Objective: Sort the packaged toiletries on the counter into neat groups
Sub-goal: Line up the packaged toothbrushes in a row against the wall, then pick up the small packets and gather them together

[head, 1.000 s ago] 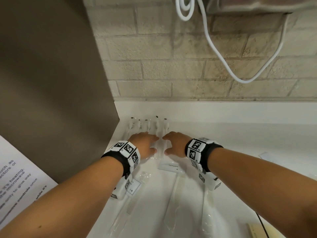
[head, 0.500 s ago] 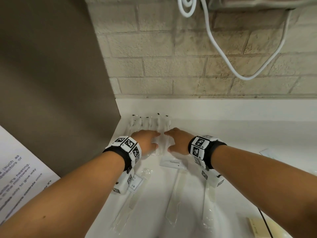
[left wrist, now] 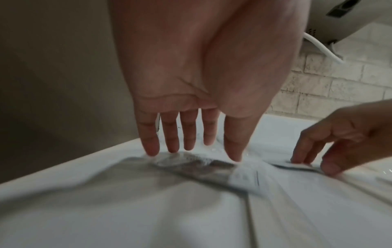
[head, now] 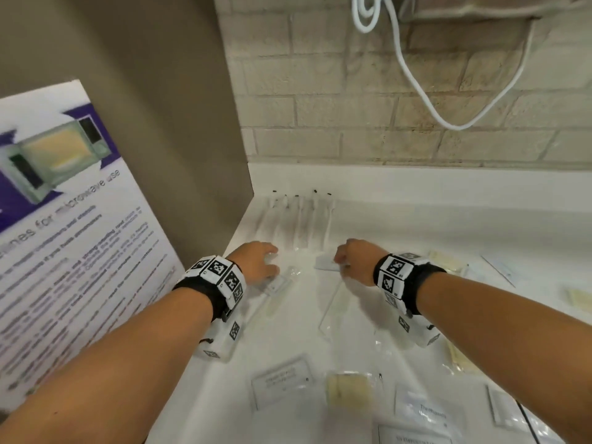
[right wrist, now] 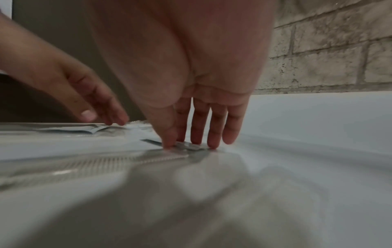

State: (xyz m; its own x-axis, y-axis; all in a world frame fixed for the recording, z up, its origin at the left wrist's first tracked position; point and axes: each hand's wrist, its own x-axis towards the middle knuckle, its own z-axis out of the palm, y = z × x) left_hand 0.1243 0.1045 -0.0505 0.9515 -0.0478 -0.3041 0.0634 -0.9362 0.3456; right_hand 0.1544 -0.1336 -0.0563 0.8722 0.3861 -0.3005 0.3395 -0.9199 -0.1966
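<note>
Just before the row of packets (head: 298, 219) lined up in the back corner of the counter (head: 416, 225), one clear packet (head: 278, 285) is pressed under the straight fingertips of the left hand (head: 256, 261) and a second packet (head: 326, 262) under those of the right hand (head: 355, 259), probably to be slid into line.

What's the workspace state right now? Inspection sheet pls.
Surface: white counter, flat.
Job's things: row of long clear packets along the back edge; loose sachets scattered nearer.
Clutter: nothing seen.
Grips: left hand open, fingertips on a clear packet; right hand fingertips and thumb on a flat sachet, pinch or press unclear.
Cables: white cable hangs against the wall, above the counter.
Surroundings: brick wall behind; microwave poster left.
</note>
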